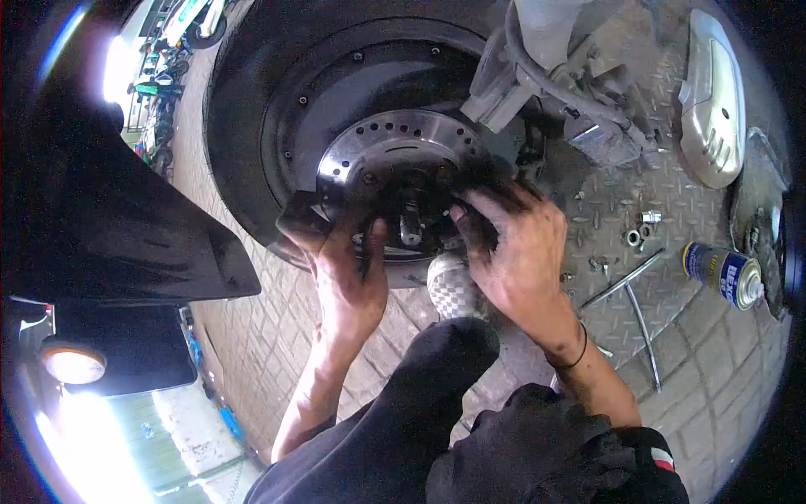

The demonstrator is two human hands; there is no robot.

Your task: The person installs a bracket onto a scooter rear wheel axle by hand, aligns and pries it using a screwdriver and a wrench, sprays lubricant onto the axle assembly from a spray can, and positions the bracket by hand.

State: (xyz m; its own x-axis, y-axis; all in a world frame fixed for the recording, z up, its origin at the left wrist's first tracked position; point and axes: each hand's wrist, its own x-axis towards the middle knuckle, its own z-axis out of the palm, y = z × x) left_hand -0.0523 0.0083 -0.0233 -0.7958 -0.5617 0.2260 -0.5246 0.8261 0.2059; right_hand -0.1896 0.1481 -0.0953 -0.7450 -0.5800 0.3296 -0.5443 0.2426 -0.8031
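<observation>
A black wheel (243,126) with a drilled silver brake disc (336,160) fills the upper middle. From its dark hub a metal axle end (410,227) sticks out between my hands. My left hand (340,260) is at the disc's lower left, fingers curled round something dark that I cannot make out. On the other side of the axle, my right hand (516,244) has bent, greasy fingers near the hub's right edge; its fingertips are lost in shadow. Both hands are blackened with grease.
A spray can (724,275), a T-shaped wrench (631,290), a chrome socket (651,217) and washers (633,238) lie at the right. A silver cover (712,101) is at the upper right. Metal suspension parts (546,42) stand beside the wheel. A black panel (143,218) juts in from the left.
</observation>
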